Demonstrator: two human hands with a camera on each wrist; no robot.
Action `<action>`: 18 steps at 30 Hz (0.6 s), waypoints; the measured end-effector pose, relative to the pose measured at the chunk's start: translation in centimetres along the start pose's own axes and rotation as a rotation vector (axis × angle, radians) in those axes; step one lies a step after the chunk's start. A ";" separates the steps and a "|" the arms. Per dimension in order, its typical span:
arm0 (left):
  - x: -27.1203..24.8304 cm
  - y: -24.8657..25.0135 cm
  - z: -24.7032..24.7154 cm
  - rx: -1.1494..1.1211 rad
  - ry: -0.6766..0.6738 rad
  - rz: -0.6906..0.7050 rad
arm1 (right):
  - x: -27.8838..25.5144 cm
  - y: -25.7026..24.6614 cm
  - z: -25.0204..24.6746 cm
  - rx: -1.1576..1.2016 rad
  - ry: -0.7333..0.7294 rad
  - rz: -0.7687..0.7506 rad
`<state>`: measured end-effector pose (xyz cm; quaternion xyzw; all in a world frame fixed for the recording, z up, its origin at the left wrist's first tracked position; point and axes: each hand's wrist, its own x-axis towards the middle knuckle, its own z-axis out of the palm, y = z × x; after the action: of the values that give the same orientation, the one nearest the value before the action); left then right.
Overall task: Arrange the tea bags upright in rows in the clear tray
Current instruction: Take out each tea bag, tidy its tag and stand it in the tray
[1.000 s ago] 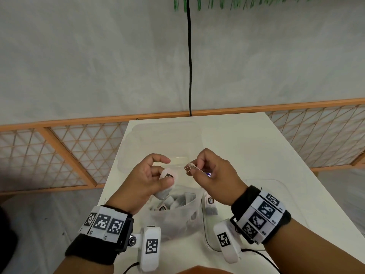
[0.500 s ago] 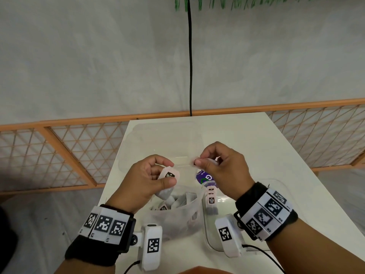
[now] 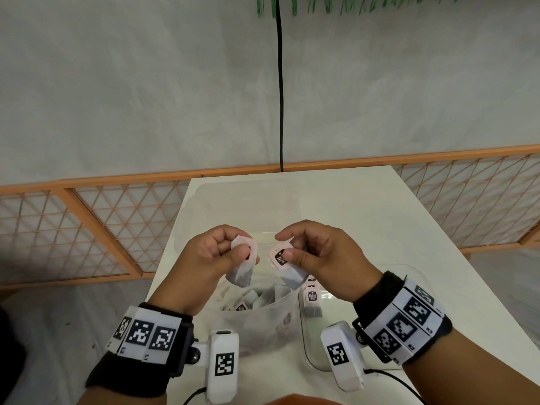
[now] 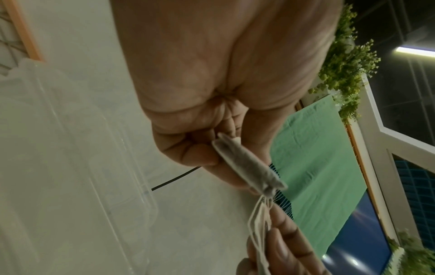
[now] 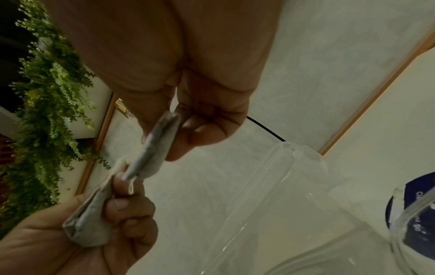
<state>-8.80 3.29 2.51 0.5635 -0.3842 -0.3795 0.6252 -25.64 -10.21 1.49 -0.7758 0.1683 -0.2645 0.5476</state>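
I am pinching one tea bag (image 3: 244,266) in my left hand (image 3: 204,267) and another (image 3: 287,267) in my right hand (image 3: 318,258), above the tub; next, standing them upright in the clear tray (image 3: 362,290).

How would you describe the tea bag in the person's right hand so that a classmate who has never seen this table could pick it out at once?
Start at the white table and find the two hands raised above the frosted tub of loose tea bags. The right hand pinches one tea bag. Unlike the left hand's tea bag, its pink tag with dark print faces the head camera.
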 end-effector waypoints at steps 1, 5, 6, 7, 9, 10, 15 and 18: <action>0.0 0.1 0.0 -0.013 0.000 0.002 | 0.0 0.0 -0.1 0.014 0.000 0.000; 0.1 0.2 0.1 -0.011 0.016 0.004 | -0.2 -0.4 -0.3 0.027 -0.019 0.012; 0.1 0.2 0.2 0.001 0.022 0.005 | -0.2 -0.5 -0.3 0.024 -0.032 0.008; 0.1 0.2 0.2 0.013 0.028 0.005 | -0.2 -0.7 -0.4 0.027 -0.039 0.007; 0.1 0.1 0.1 0.024 0.021 0.002 | -0.3 -0.9 -0.5 0.047 -0.030 0.021; 0.0 0.2 0.2 0.029 0.011 0.000 | -0.2 -0.9 -0.6 0.055 -0.023 0.028; -0.3 0.6 0.4 0.019 -0.032 -0.009 | -0.1 -1.0 -0.8 0.096 -0.022 0.046; -0.3 0.9 0.3 0.033 -0.061 0.006 | -0.3 -1.3 -0.8 0.117 -0.038 0.051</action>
<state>-9.15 3.53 3.37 0.5608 -0.4109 -0.3880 0.6050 -26.35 -10.21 2.87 -0.7426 0.1617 -0.2452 0.6018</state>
